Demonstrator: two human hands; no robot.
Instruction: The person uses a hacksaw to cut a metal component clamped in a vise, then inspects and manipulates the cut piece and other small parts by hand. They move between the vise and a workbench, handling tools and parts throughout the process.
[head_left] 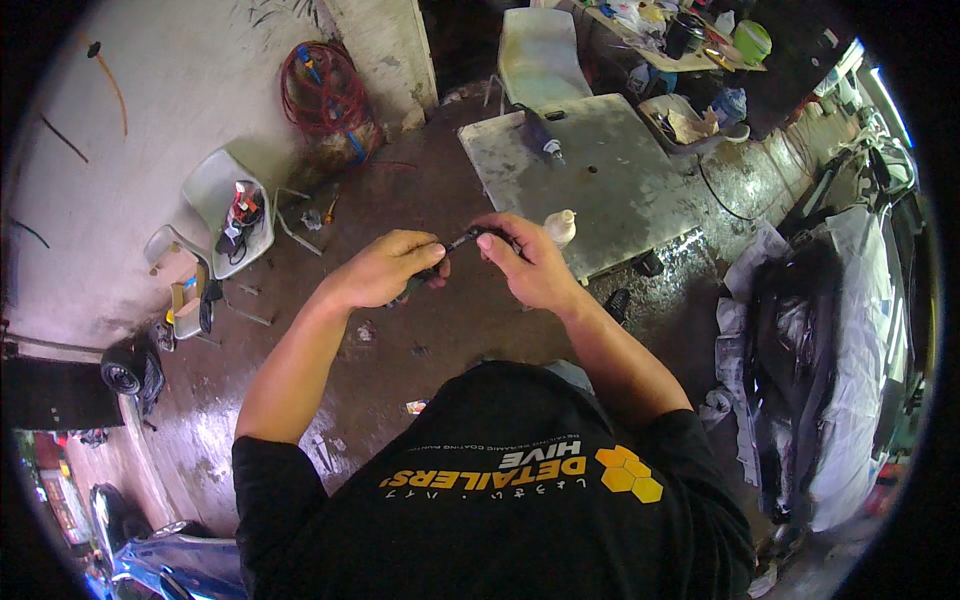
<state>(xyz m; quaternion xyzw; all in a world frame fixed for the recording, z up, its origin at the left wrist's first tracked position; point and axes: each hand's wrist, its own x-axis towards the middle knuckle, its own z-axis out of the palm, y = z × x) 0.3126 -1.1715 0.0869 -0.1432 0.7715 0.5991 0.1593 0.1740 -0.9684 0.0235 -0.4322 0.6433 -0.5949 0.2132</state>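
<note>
In front of my chest, both hands hold a slim dark rod-like piece [459, 242]; its exact kind I cannot make out. Fingers of my left hand [392, 268] are closed round its left end, and a dark part shows below them. My right hand [532, 264] pinches the other end between thumb and curled fingers. Just beyond the right hand is a whitish bottle [561, 229] by the edge of a worn grey table [610, 190]. On that table lies a dark elongated object with a pale tip [545, 138].
A whitish chair [540, 58] stands behind the table. At left, another chair [228, 205] carries red and black items. A red hose coil [322, 88] hangs by the wall. A dark panel with white paper covering [865, 350] is at right, a blue vehicle [180, 560] at lower left.
</note>
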